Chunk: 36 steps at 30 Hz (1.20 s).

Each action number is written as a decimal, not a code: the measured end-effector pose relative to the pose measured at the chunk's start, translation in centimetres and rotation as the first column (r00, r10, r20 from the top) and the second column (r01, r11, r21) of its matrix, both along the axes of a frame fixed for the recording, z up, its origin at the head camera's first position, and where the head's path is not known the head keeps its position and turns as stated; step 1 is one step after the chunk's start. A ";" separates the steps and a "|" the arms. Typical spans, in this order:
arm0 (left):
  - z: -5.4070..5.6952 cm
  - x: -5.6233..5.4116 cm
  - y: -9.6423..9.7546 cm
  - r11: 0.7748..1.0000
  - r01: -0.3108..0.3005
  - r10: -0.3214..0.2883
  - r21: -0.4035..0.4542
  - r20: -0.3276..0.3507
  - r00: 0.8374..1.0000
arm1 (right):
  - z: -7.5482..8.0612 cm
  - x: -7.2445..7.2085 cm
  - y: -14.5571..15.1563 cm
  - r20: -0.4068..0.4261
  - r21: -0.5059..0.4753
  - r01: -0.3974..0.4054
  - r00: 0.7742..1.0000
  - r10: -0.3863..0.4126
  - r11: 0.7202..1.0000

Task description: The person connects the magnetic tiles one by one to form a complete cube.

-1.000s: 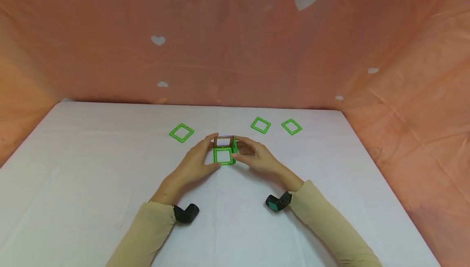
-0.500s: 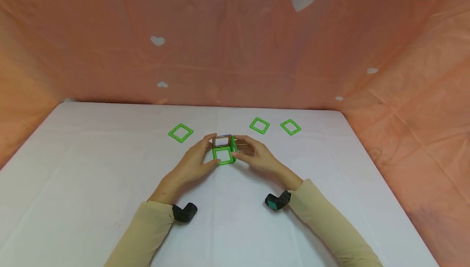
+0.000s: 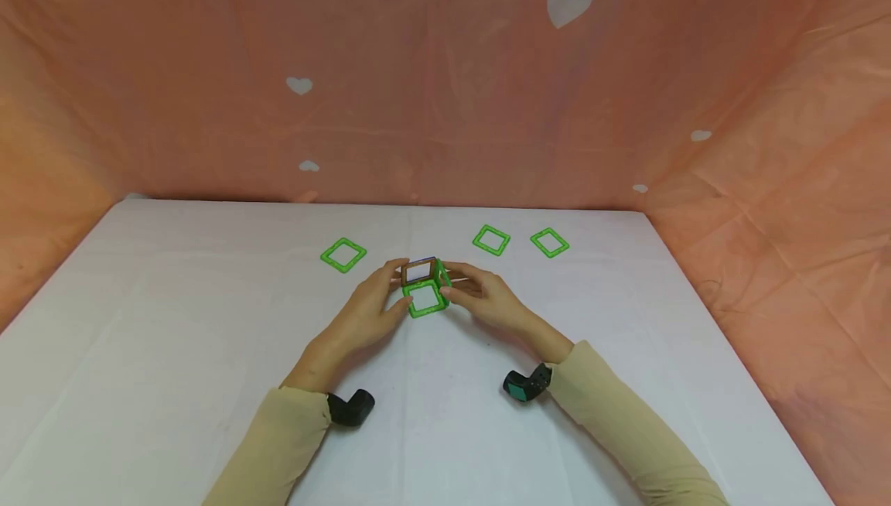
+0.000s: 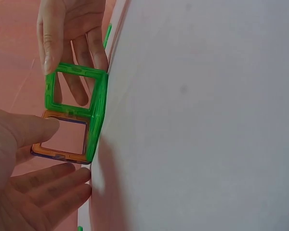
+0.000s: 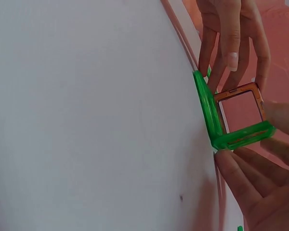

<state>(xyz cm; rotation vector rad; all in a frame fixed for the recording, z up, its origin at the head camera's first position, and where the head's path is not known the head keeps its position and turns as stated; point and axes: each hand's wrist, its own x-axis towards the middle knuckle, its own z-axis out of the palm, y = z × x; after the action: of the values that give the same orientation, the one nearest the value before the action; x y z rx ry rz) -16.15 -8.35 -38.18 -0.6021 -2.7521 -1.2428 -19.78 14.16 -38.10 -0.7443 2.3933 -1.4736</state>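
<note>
Three square frame-shaped magnetic tiles stand joined in an open corner between the hands: a green tile (image 3: 425, 314) at the bottom, an orange-brown tile (image 4: 62, 155) at the back and a green tile (image 5: 244, 136) upright on the right. With its fingers behind the orange-brown tile and its thumb by the bottom tile's left edge, the left hand (image 3: 369, 306) holds the left side. The right hand (image 3: 493, 301) pinches the upright green tile between thumb and fingers. Parts of the fingers are hidden behind the tiles.
On the white table (image 3: 445, 429) lie loose green tiles: one tile (image 3: 343, 241) at the back left, another tile (image 3: 491, 253) right of centre and a third tile (image 3: 549, 255) beside it. An orange cloth (image 3: 390, 88) with white hearts hangs behind the table.
The joined tiles have turned slightly counterclockwise. The left thumb has shifted from the bottom tile's front edge towards its left edge, while the right hand keeps its grip.
</note>
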 end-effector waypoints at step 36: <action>0.1 0.1 -0.5 0.999 -0.029 0.033 0.045 -0.083 0.996 | -0.5 -0.5 -0.7 -0.087 0.022 0.129 0.988 -0.126 0.991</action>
<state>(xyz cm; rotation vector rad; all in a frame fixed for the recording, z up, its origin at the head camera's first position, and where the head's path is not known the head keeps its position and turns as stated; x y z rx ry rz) -16.05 -8.85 -38.05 -0.5911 -2.6490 -1.2380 -20.25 13.44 -38.64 -0.6718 2.5632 -1.4814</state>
